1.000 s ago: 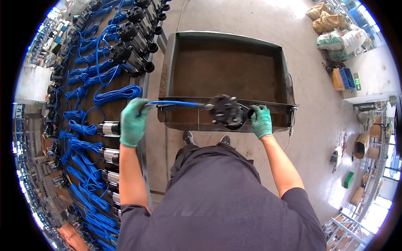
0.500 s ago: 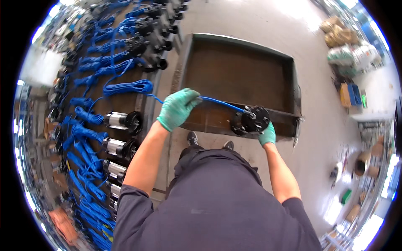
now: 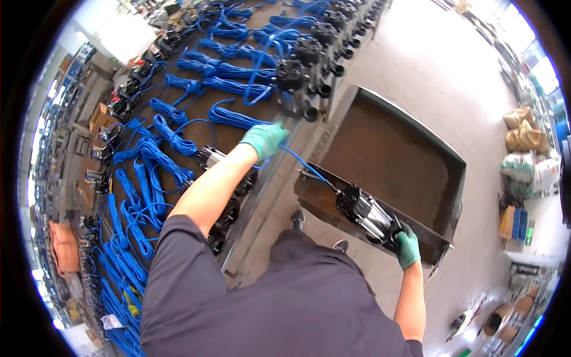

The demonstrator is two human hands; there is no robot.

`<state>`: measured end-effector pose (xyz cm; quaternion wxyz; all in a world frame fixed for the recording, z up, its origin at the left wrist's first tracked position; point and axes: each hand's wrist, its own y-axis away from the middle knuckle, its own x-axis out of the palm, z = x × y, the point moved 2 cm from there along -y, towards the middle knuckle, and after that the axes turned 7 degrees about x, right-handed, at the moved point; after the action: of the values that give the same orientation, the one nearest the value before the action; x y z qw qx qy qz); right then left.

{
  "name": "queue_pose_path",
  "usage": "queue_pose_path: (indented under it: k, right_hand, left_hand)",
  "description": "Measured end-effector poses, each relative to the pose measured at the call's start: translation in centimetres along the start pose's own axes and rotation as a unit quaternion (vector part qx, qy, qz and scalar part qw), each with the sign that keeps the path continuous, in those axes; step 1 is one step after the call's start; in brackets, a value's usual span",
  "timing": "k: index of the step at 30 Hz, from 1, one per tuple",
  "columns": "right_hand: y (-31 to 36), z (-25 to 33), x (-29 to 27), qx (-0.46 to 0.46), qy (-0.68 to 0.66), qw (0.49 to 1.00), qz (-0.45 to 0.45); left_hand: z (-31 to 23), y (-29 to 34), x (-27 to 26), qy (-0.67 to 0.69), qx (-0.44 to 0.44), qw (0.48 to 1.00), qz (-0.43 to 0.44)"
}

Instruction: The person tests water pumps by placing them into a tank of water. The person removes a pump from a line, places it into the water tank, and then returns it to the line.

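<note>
Concrete floor spreads beyond the bench, where blue coils lie in rows. On my remote feed the pump now shows its side; half a second ago its black top faced me. It is over the near edge of the tray (touching or not, I can't tell), its cable running toward the bench. My right hand is curled around the opposite end. My left hand has shifted to the bench edge; blur hides whether it grips the cable. I judge that the right hand now bears most of the weight.
</note>
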<state>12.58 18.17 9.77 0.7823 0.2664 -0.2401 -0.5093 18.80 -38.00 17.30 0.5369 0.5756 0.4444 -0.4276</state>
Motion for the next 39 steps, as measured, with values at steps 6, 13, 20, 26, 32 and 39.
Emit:
queue_pose_path:
  k: [6, 13, 20, 26, 32, 39]
  right_hand:
    - [4.5, 3.3, 7.9, -0.031, 0.112, 0.988, -0.098]
    - [7.0, 7.2, 14.6, 0.015, 0.074, 0.993, -0.087]
    - [3.4, 12.4, 23.2, -0.048, 0.146, 0.988, -0.013]
    - [-3.2, 14.6, 34.7, -0.040, 0.150, 0.986, 0.060]
    - [-8.5, 14.0, 46.6, 0.020, 0.197, 0.972, 0.122]
    - [-18.3, 8.7, 50.5, 0.020, 0.334, 0.934, 0.122]
  left_hand:
    - [4.3, -3.3, 3.2, -0.028, -0.045, 0.996, 0.069]
    - [8.9, -2.7, 5.7, 0.048, -0.049, 0.997, 0.047]
    - [17.0, 7.9, -2.4, 0.027, -0.090, 0.967, -0.237]
    - [22.2, 14.8, -6.8, -0.128, -0.148, 0.939, -0.283]
    - [25.8, 16.1, -4.3, -0.192, -0.227, 0.954, -0.028]
    - [20.4, 14.6, 0.7, -0.075, -0.176, 0.981, -0.024]
